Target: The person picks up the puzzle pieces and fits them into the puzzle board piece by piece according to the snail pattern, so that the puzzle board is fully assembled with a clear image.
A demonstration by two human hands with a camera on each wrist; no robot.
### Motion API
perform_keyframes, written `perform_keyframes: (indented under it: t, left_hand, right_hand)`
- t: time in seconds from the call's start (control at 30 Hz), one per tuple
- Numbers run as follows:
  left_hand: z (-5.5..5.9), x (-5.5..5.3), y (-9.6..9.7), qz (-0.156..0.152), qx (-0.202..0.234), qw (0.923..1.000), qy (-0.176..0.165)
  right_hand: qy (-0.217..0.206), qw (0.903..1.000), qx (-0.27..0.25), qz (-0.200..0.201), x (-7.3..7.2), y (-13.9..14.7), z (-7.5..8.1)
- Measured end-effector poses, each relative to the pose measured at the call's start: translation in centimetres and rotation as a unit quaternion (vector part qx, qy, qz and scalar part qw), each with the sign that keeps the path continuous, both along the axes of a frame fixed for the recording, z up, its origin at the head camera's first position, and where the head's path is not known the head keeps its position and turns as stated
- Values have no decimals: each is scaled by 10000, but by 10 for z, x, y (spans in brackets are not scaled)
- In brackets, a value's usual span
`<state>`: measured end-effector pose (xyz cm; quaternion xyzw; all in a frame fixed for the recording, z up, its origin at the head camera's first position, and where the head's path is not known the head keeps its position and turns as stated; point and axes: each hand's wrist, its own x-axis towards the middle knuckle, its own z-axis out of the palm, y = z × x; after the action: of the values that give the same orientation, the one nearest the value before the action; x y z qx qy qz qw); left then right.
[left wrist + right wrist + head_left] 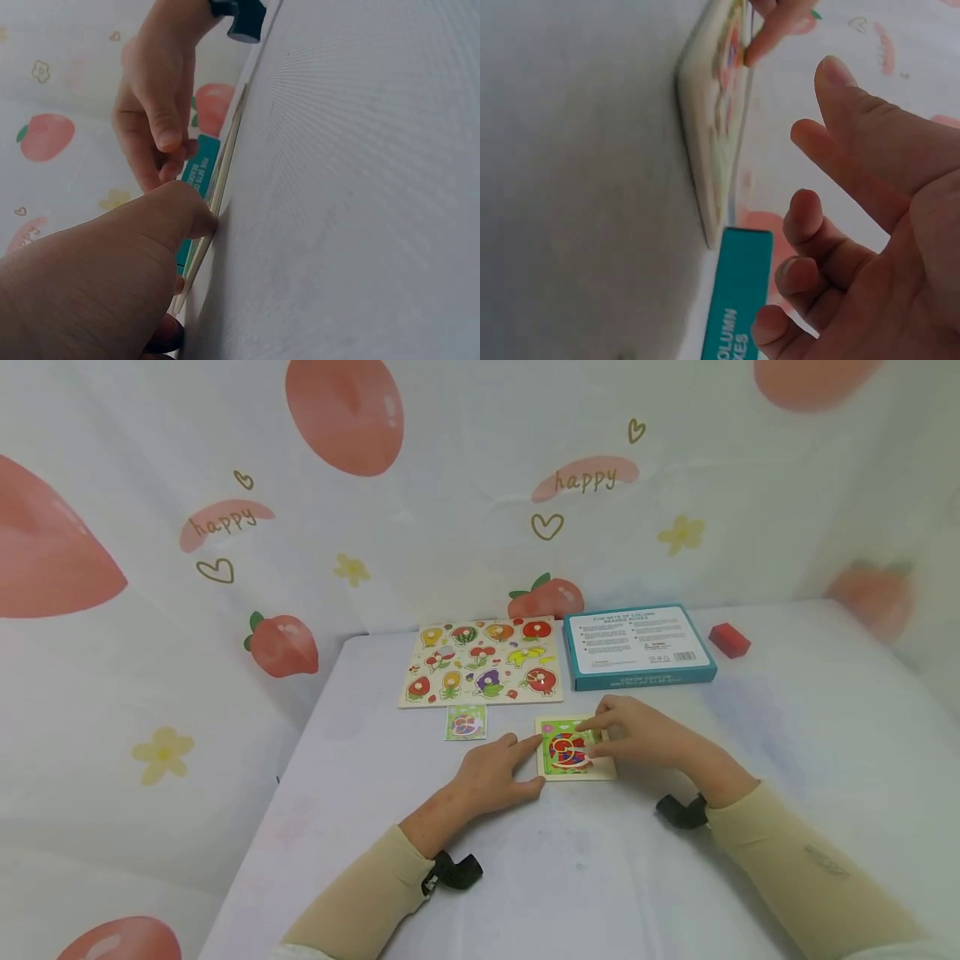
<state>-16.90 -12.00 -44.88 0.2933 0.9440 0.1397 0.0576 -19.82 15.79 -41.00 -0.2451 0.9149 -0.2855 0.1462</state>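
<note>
A small square wooden puzzle board [577, 777] lies flat on the table, with a green picture and a red, rounded multicoloured figure [567, 750] in it. My left hand [491, 774] is at its left side; the forefinger touches the left rim and the thumb rests at the near left corner. In the left wrist view, the left thumb [191, 214] lies against the board's edge. Over the board's right part hovers my right hand [645, 732]. The right wrist view shows that hand [885, 202] with thumb and fingers apart, holding nothing.
A small square picture card [466, 723] lies left of the board. Behind it is a large fruit peg puzzle [480, 660]. A teal and white box [640, 647] and a red block [729, 641] lie at the back right. A printed cloth [465, 527] hangs behind the table.
</note>
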Motion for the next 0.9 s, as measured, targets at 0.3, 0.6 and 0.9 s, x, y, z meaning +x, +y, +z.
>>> perform_keyframes:
  t: [0.3, 0.6, 0.9]
  left_hand:
    - [-1, 0, 0, 48, -48, 10000, -26]
    - [-2, 0, 0, 51, -35, 10000, -35]
    - [-1, 0, 0, 52, -42, 10000, 3]
  right_hand:
    - [-238, 9992, 110, -292, -2, 20, 10]
    - [-477, 9980, -29, -416, -5, 43, 16]
    - [-981, 9942, -44, -444, -11, 68, 17]
